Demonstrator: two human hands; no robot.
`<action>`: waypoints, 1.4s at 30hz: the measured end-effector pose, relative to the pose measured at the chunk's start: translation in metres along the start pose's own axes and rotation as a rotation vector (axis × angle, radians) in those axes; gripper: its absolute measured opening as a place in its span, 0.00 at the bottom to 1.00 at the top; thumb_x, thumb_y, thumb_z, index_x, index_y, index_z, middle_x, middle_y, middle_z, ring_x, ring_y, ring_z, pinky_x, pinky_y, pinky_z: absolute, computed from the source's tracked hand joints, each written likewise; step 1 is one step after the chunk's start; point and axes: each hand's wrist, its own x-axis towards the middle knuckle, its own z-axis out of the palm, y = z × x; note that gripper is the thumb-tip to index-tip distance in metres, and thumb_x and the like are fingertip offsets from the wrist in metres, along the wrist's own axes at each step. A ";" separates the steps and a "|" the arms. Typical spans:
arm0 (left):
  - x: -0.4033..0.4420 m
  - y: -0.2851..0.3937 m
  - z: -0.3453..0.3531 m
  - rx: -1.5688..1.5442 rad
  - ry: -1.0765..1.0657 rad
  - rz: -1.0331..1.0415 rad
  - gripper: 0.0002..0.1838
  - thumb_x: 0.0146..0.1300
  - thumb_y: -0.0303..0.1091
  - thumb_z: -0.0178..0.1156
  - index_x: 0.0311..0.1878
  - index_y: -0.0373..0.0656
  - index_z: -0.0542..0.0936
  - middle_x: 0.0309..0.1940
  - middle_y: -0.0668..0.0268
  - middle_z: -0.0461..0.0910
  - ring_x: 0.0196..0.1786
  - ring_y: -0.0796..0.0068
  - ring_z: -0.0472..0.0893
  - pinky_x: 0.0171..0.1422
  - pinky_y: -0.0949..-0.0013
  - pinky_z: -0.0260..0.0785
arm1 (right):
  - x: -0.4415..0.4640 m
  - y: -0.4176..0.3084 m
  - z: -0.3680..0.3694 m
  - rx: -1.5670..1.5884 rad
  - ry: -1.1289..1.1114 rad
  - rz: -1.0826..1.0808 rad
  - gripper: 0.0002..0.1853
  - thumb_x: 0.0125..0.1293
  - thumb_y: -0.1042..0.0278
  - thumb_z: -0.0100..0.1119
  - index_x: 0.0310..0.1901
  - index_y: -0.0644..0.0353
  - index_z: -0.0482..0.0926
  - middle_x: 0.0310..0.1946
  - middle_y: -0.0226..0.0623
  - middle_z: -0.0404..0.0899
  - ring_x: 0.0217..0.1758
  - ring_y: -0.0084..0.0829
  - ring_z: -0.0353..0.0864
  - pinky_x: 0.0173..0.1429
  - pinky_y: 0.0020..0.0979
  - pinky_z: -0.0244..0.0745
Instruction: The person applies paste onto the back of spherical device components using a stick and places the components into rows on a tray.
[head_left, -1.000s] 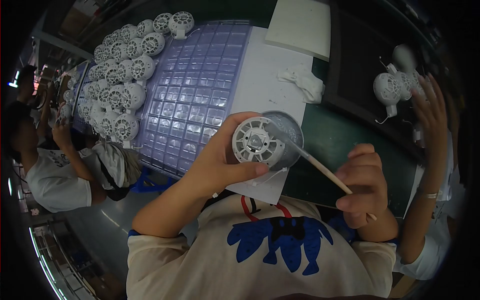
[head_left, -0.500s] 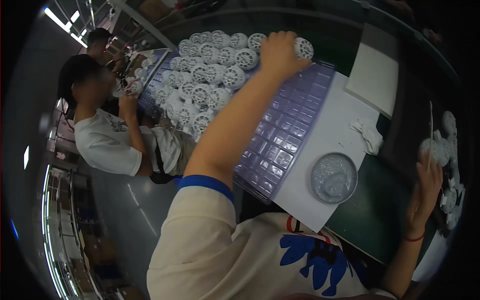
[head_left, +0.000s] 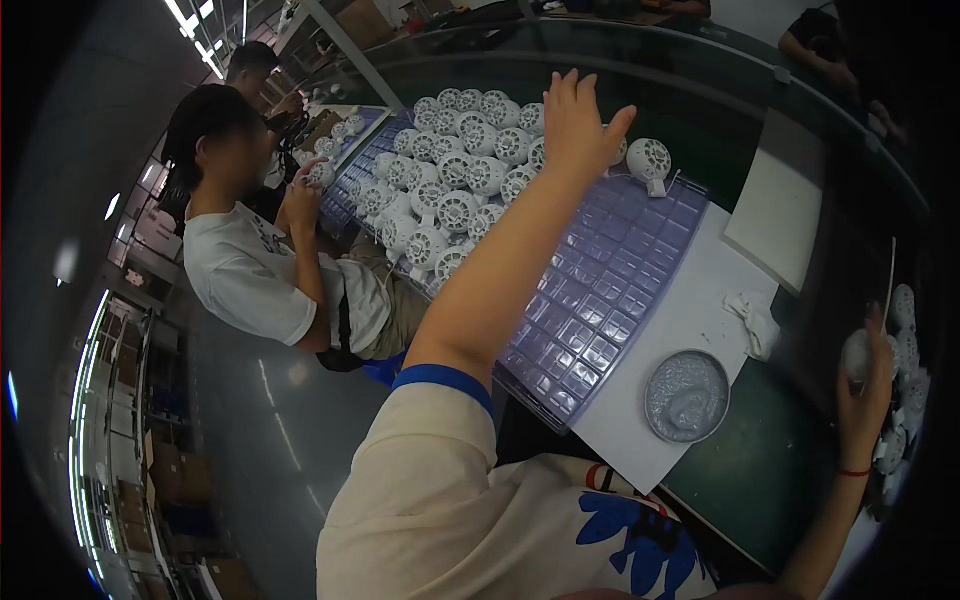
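The left hand [head_left: 583, 135] has its fingers open and spread over the rows of vented white housings [head_left: 456, 211], with one loose housing [head_left: 649, 160] just beyond the thumb; whether the fingers touch any part cannot be told. The fingers of the right hand [head_left: 864, 400] are curled around a rounded white part [head_left: 856, 356], and a thin pale stick [head_left: 892, 270] stands upright beside them. More white parts [head_left: 906, 375] are clustered near that hand at the far right. Under the rows lies a translucent purple compartment tray [head_left: 590, 315], its near pockets bare. Beside it, white paper [head_left: 628, 428] carries a round dish of grey paste [head_left: 687, 396] and a crumpled white cloth [head_left: 753, 323]. A pale slab [head_left: 778, 205] lies farther back on the green worktop [head_left: 740, 470]. At left, a seated co-worker [head_left: 255, 265] holds another white housing [head_left: 320, 174].
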 end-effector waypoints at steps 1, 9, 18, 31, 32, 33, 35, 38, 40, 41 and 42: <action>0.000 0.014 -0.023 -0.196 0.059 -0.036 0.33 0.55 0.49 0.64 0.57 0.33 0.70 0.60 0.47 0.67 0.67 0.45 0.62 0.72 0.48 0.50 | 0.004 -0.015 -0.006 0.102 0.052 -0.046 0.36 0.50 0.89 0.56 0.63 0.55 0.65 0.68 0.43 0.61 0.70 0.42 0.63 0.70 0.40 0.61; -0.118 0.169 -0.132 -1.533 -0.749 0.087 0.52 0.52 0.47 0.70 0.72 0.40 0.49 0.66 0.52 0.59 0.69 0.57 0.61 0.71 0.59 0.55 | -0.007 -0.125 -0.015 0.782 0.128 -0.463 0.40 0.55 0.66 0.68 0.67 0.50 0.56 0.68 0.63 0.54 0.66 0.58 0.63 0.63 0.54 0.67; -0.157 0.137 -0.182 -1.955 -0.905 -0.732 0.50 0.41 0.44 0.77 0.66 0.42 0.61 0.55 0.60 0.71 0.61 0.69 0.70 0.64 0.63 0.65 | -0.013 -0.151 -0.023 0.903 0.063 -0.410 0.21 0.66 0.52 0.57 0.56 0.52 0.68 0.54 0.44 0.77 0.53 0.49 0.79 0.60 0.51 0.69; -0.181 0.092 -0.183 -1.763 -0.447 -0.957 0.52 0.52 0.74 0.53 0.62 0.32 0.61 0.50 0.48 0.72 0.23 0.77 0.74 0.26 0.79 0.63 | -0.029 -0.115 -0.015 0.913 -0.279 -0.252 0.10 0.62 0.67 0.49 0.34 0.61 0.79 0.29 0.40 0.80 0.27 0.32 0.75 0.33 0.31 0.64; -0.182 0.092 -0.180 -1.793 -0.446 -0.991 0.53 0.52 0.74 0.51 0.62 0.30 0.61 0.51 0.44 0.71 0.23 0.76 0.75 0.23 0.80 0.65 | -0.027 -0.113 -0.014 0.939 -0.310 -0.262 0.09 0.62 0.67 0.50 0.33 0.61 0.79 0.29 0.39 0.80 0.27 0.31 0.75 0.32 0.31 0.64; -0.182 0.094 -0.179 -1.795 -0.461 -1.000 0.53 0.52 0.74 0.51 0.62 0.30 0.61 0.51 0.44 0.71 0.23 0.76 0.75 0.23 0.80 0.65 | -0.027 -0.111 -0.014 0.964 -0.344 -0.270 0.09 0.62 0.68 0.50 0.33 0.61 0.79 0.29 0.38 0.81 0.27 0.30 0.75 0.31 0.31 0.63; -0.183 0.096 -0.178 -1.894 -0.505 -1.082 0.53 0.53 0.72 0.54 0.64 0.31 0.58 0.53 0.42 0.70 0.23 0.76 0.76 0.24 0.79 0.67 | -0.027 -0.111 -0.014 0.988 -0.363 -0.263 0.09 0.62 0.68 0.50 0.33 0.60 0.79 0.29 0.38 0.81 0.27 0.30 0.75 0.31 0.30 0.63; -0.185 0.100 -0.177 -1.777 -0.575 -1.064 0.51 0.57 0.68 0.54 0.67 0.32 0.55 0.57 0.45 0.69 0.25 0.81 0.76 0.25 0.80 0.62 | -0.027 -0.112 -0.008 0.996 -0.385 -0.310 0.08 0.61 0.68 0.51 0.34 0.60 0.80 0.29 0.37 0.80 0.27 0.30 0.75 0.31 0.30 0.63; -0.185 0.102 -0.175 -1.744 -0.575 -1.044 0.50 0.57 0.66 0.56 0.68 0.32 0.54 0.58 0.44 0.69 0.25 0.81 0.77 0.26 0.79 0.64 | -0.027 -0.113 -0.005 0.977 -0.392 -0.349 0.08 0.60 0.69 0.51 0.34 0.60 0.80 0.29 0.36 0.80 0.27 0.30 0.74 0.32 0.30 0.63; -0.185 0.102 -0.175 -1.715 -0.581 -1.024 0.50 0.57 0.63 0.58 0.69 0.32 0.53 0.58 0.44 0.68 0.26 0.80 0.77 0.26 0.79 0.65 | -0.026 -0.114 -0.006 0.938 -0.397 -0.375 0.07 0.57 0.70 0.51 0.33 0.59 0.80 0.29 0.36 0.80 0.27 0.31 0.74 0.32 0.30 0.63; -0.185 0.102 -0.176 -1.713 -0.578 -1.028 0.50 0.57 0.63 0.58 0.69 0.32 0.53 0.58 0.44 0.68 0.26 0.80 0.77 0.26 0.79 0.65 | -0.025 -0.114 -0.006 0.898 -0.401 -0.400 0.07 0.55 0.71 0.52 0.33 0.59 0.80 0.29 0.35 0.80 0.27 0.31 0.74 0.32 0.30 0.63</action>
